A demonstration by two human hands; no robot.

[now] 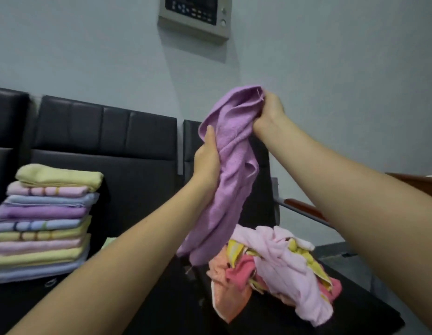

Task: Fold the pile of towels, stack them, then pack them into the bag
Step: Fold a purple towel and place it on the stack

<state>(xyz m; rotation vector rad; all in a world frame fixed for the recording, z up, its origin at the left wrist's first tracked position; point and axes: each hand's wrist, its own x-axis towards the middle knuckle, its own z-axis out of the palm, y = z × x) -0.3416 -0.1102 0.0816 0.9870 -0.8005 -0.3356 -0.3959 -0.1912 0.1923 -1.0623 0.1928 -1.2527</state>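
A crumpled purple towel (228, 170) hangs in the air in front of me. My right hand (269, 112) grips its top corner, raised high. My left hand (206, 160) holds the towel's left edge lower down, thumb pointing up. Below the towel lies a loose pile of unfolded towels (273, 269) in pink, orange and yellow. At the far left stands a tall stack of folded towels (44, 223) in yellow, pink, blue and purple. No bag is in view.
Black padded seats (103, 139) run along the grey wall behind the stack and pile. A chair's wooden armrest (304, 206) juts out at the right. A control panel (195, 15) hangs on the wall above.
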